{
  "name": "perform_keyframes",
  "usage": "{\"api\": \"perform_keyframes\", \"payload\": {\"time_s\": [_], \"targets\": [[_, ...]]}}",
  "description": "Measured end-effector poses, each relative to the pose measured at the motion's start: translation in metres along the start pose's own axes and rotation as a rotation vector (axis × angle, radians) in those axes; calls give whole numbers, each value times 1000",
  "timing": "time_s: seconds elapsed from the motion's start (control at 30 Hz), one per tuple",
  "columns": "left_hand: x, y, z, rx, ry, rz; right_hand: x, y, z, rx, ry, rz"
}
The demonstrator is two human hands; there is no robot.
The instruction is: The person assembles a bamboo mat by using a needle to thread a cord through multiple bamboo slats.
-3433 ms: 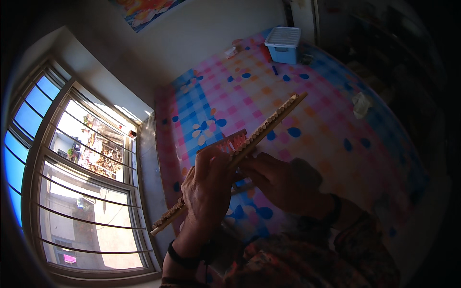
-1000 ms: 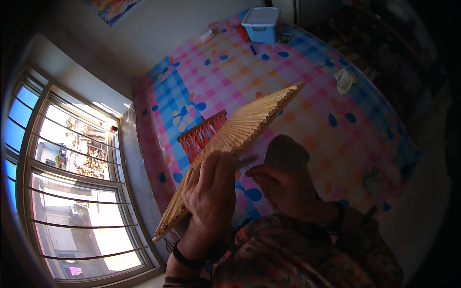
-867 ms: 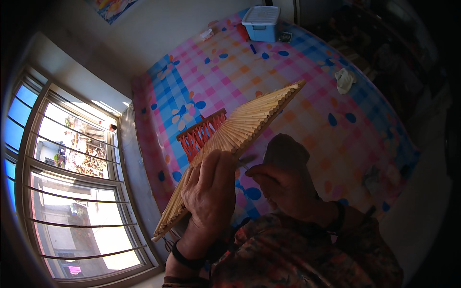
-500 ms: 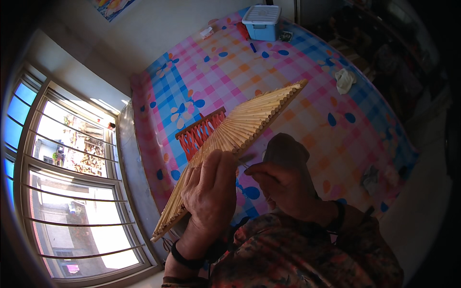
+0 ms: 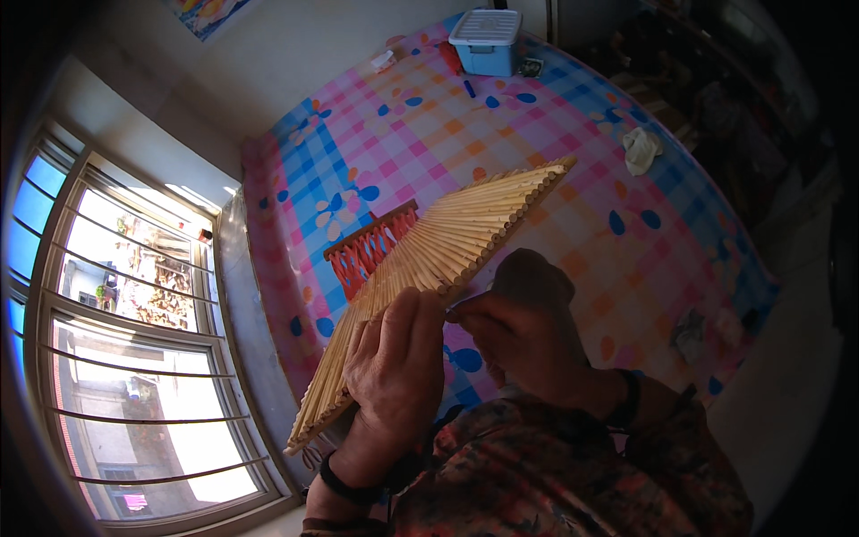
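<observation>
A mat of pale round stalks (image 5: 474,215), laid side by side, slants across in front of me, its cut ends showing along the near edge. My left hand (image 5: 398,358) is closed over its near side, fingers bent on the stalks. Close to the right of it, my right hand (image 5: 523,331) is pinched at the mat's lower edge. Whatever the right fingertips hold is mostly hidden; a thin sliver seems to show at their tips. Just beyond the mat stands a red frame with crisscross bands (image 5: 358,264), partly covered by the stalks.
A checked, flowered cover (image 5: 429,143) spreads under everything. On its far side are a blue box with a white lid (image 5: 486,58) and a blue pen-like stick (image 5: 470,89). A white cloth (image 5: 642,149) lies at right. The barred window (image 5: 143,358) is at left.
The far tip of the mat has dipped slightly. My right fingertips have moved a little left, closer to the left hand; the thin metallic piece seen at them before is now mostly hidden.
</observation>
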State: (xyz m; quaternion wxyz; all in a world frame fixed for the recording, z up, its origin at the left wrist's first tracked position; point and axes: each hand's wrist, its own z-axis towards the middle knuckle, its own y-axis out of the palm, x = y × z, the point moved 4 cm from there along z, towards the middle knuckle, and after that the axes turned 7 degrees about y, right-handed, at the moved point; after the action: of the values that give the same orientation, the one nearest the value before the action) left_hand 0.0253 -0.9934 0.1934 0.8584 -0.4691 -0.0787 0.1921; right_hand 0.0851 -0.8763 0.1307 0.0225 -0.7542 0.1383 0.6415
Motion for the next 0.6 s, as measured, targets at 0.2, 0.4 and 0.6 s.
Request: {"api": "perform_keyframes", "payload": {"time_s": [0.2, 0.4, 0.6], "targets": [[15, 5, -23, -51, 48, -24, 27, -6, -9, -66, 32, -30], [36, 10, -51, -72, 184, -54, 57, -18, -38, -213, 295, -80], [36, 6, -56, -62, 208, -54, 54, -16, -38, -231, 38, -234]]}}
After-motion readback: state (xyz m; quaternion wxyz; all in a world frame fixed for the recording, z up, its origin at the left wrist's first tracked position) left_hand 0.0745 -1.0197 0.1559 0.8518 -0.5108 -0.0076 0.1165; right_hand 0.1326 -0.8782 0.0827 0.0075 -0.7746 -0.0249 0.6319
